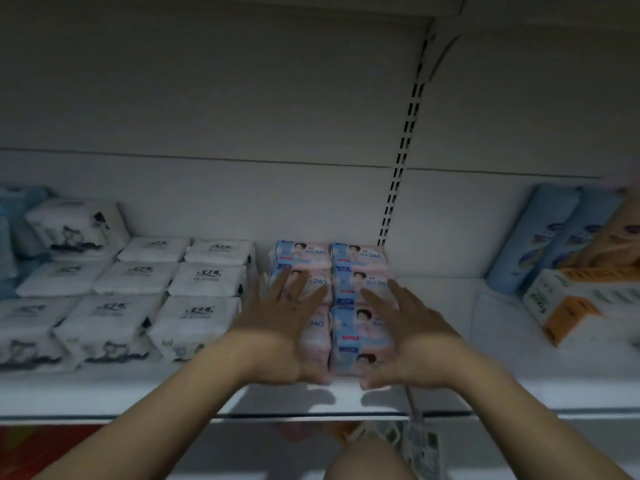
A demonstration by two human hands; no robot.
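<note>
Both spread flat, left hand (277,323), right hand (412,327), half hiding blurred pink-blue packs (360,258)

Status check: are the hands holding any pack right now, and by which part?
Nothing is held. The left hand and right hand lie flat, fingers straight, on top of the pink-and-blue packs, one per column.

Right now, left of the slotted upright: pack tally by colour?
White packs: 9
Pink-and-blue packs: 6
Blue packs, far left edge: cut off, not counted
Total: 15
</note>
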